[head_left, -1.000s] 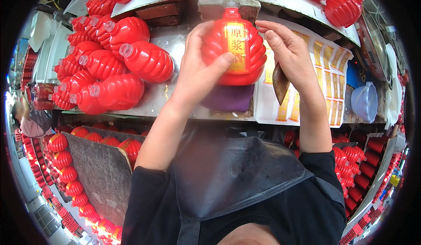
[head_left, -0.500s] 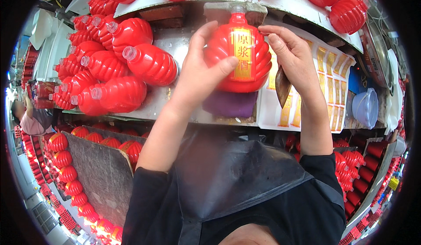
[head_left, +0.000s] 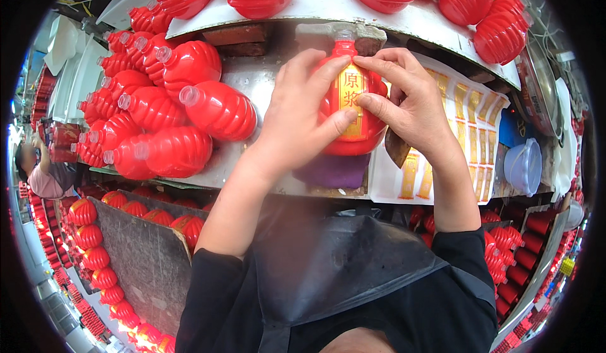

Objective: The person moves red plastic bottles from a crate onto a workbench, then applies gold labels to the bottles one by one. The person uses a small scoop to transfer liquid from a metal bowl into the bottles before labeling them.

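Note:
A red plastic bottle point(head_left: 344, 146) with ribbed sides lies in front of me, its clear neck pointing away. Its lower end rests over a purple cloth point(head_left: 334, 171), and its neck lies at a pale block point(head_left: 371, 36). A gold label with a yellow border point(head_left: 350, 103) runs down the bottle's front. My left hand point(head_left: 293, 110) curls around the left side, thumb on the label and index finger near its top. My right hand point(head_left: 413, 103) has fingertips at the label's upper right edge. Under its palm it holds a flat, pointed brown tool point(head_left: 396, 149), partly hidden.
Several red bottles point(head_left: 221, 112) lie piled at the left. More stand along a raised white shelf point(head_left: 442, 28) at the back. Beside my right forearm is a white sheet point(head_left: 385, 185) of gold labels, then a light blue bucket point(head_left: 522, 167). Another person point(head_left: 53, 176) is at far left.
Both hands have closed in over the bottle's front, and their fingertips now meet near the label's top. The brown tool has moved left with my right hand. The whole view has shifted slightly.

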The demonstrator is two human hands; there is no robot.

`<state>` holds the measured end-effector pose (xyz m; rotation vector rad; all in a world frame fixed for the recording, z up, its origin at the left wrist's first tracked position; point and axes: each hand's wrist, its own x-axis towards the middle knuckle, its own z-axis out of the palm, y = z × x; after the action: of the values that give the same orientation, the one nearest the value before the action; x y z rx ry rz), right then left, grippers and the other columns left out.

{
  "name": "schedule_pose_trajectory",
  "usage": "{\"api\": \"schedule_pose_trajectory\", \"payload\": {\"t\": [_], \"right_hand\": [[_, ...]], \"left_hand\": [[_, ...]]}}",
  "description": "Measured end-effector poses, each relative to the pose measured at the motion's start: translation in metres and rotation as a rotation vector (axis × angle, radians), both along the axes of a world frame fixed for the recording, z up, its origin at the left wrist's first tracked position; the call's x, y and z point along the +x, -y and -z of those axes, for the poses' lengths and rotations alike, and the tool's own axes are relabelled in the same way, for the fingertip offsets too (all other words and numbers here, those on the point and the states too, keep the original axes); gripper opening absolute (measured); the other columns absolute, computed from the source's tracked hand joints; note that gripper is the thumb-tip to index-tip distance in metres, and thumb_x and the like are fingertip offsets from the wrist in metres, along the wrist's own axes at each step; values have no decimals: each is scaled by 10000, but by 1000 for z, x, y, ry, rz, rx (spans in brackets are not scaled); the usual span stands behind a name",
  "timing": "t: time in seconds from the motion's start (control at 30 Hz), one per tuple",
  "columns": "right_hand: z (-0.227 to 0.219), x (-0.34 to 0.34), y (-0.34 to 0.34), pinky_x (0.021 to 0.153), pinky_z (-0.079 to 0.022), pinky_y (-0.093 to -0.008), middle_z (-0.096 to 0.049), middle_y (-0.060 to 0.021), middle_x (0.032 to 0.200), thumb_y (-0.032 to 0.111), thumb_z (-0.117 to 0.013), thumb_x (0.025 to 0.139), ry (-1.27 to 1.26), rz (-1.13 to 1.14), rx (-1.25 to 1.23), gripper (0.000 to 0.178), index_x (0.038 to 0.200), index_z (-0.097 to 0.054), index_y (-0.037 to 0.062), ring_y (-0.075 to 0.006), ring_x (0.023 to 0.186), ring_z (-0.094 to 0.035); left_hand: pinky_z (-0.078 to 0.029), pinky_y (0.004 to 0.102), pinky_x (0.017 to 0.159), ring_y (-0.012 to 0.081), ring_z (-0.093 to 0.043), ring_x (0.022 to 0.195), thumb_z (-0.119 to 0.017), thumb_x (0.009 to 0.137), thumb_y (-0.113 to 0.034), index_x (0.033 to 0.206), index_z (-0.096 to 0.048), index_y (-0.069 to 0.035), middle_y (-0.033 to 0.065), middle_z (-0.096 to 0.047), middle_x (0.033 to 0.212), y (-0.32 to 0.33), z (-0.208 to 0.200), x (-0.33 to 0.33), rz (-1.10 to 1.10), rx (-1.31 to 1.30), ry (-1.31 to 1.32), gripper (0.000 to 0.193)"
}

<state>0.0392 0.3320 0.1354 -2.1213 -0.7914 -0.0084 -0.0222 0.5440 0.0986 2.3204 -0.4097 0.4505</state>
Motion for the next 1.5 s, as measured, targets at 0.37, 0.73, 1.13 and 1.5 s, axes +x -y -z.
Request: {"api": "schedule_pose_trajectory", "payload": {"t": [0.37,0.73,1.13,1.5], "right_hand": [[0,5,2,578,-421,-212,-569,-62,1211,163,-794,824,26,-59,-51,505,1314,-685,111,-55,660,-467],[1,6,4,585,-421,-210,-538,-56,1245,196,-824,780,10,-95,-54,596,1348,-663,115,-51,671,-454],[3,6,4,581,-399,-206,-525,-55,1240,209,-820,778,2,-100,-58,618,1358,-644,90,-55,676,-441],[9,7,8,592,-398,-208,-521,-49,1257,231,-828,769,14,-101,-52,629,1351,-643,84,-52,683,-433]], "left_hand": [[-392,504,1077,440,-458,1245,-734,836,-344,1436,-496,-83,240,-462,1364,2,1,2,1,-19,20,696],[-387,498,1092,436,-441,1266,-741,824,-335,1429,-502,-81,233,-450,1375,1,-2,2,6,16,-26,698],[-390,493,1096,432,-430,1277,-749,813,-342,1437,-479,-96,216,-435,1378,1,-4,1,10,14,-69,722],[-396,491,1094,434,-439,1268,-745,815,-351,1449,-462,-112,220,-436,1377,1,-5,1,12,23,-96,734]]}}
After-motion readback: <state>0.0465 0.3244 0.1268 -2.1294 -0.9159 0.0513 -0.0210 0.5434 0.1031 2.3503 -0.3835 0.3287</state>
